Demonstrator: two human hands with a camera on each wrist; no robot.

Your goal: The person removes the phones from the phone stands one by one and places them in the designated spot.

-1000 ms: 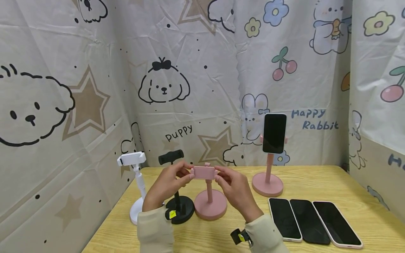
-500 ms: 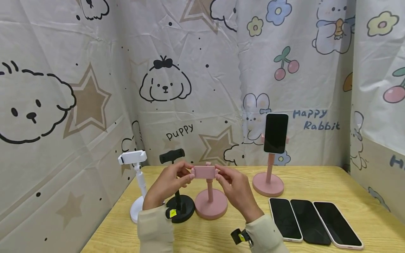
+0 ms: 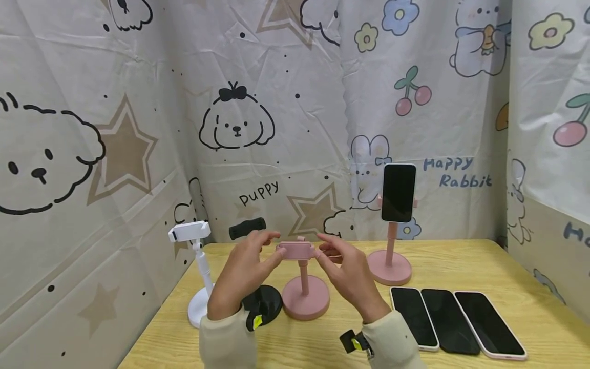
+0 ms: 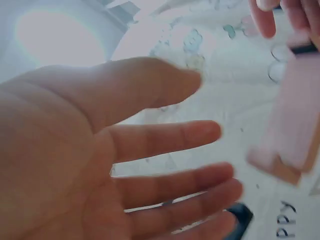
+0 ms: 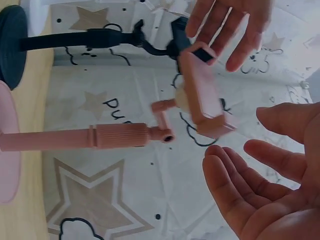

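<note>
A pink phone stand [image 3: 306, 298] stands upright in the middle of the table, its clamp head [image 3: 296, 250] level between both hands. My left hand [image 3: 246, 266] is just left of the clamp, fingers spread and straight; the left wrist view shows it apart from the pink clamp [image 4: 292, 115]. On the other side, my right hand [image 3: 348, 271] has its fingers parted around the clamp's right end. In the right wrist view that hand [image 5: 270, 185] is clear of the clamp head [image 5: 202, 95] and holds nothing.
A black phone stand [image 3: 265, 302] is partly hidden behind my left hand, with a white phone stand [image 3: 199, 271] further left. Another pink stand [image 3: 390, 266] at the back right bears a phone [image 3: 398, 192]. Three phones [image 3: 449, 320] lie side by side at the right.
Both hands have let go of the pink stand's clamp, which they were pinching at its two ends. Their fingers have spread and drawn slightly outward. The stand stays in place.
</note>
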